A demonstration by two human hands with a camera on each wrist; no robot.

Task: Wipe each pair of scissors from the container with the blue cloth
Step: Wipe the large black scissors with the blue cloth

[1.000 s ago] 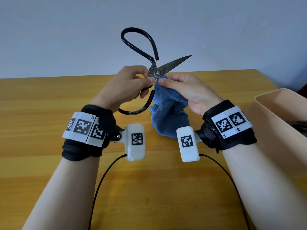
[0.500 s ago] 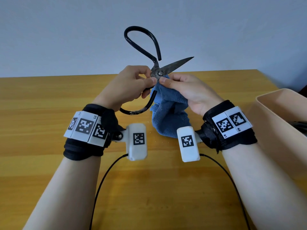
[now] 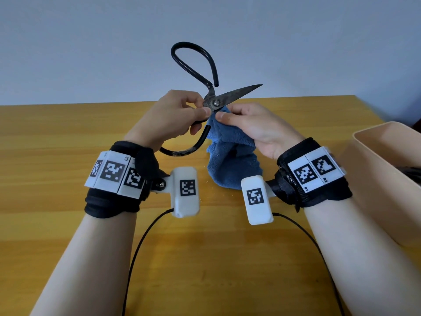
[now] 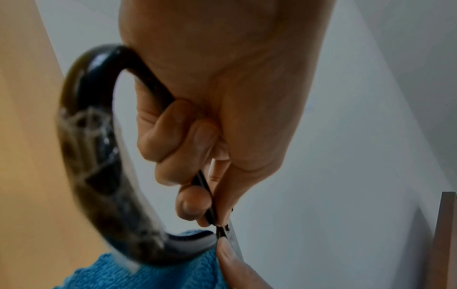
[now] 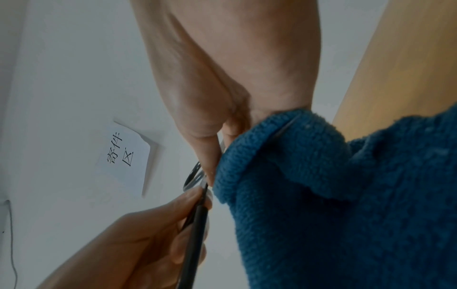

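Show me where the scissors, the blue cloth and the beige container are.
scissors (image 3: 215, 102): head view, on the pivot screw.
blue cloth (image 3: 232, 165): head view, on the hanging folds.
beige container (image 3: 385, 156): head view, on its outer wall.

— Where are the hands?
— Both raised above the table (image 3: 68, 137), forearms converging. Left hand (image 3: 168, 119) curled, thumb and fingers pinching.
— The right?
— Right hand (image 3: 257, 131) just beside it, fingertips pinched together.

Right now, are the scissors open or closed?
Open: the scissors show one blade pointing right, its two handle loops spread wide; the blue cloth hides the other blade.
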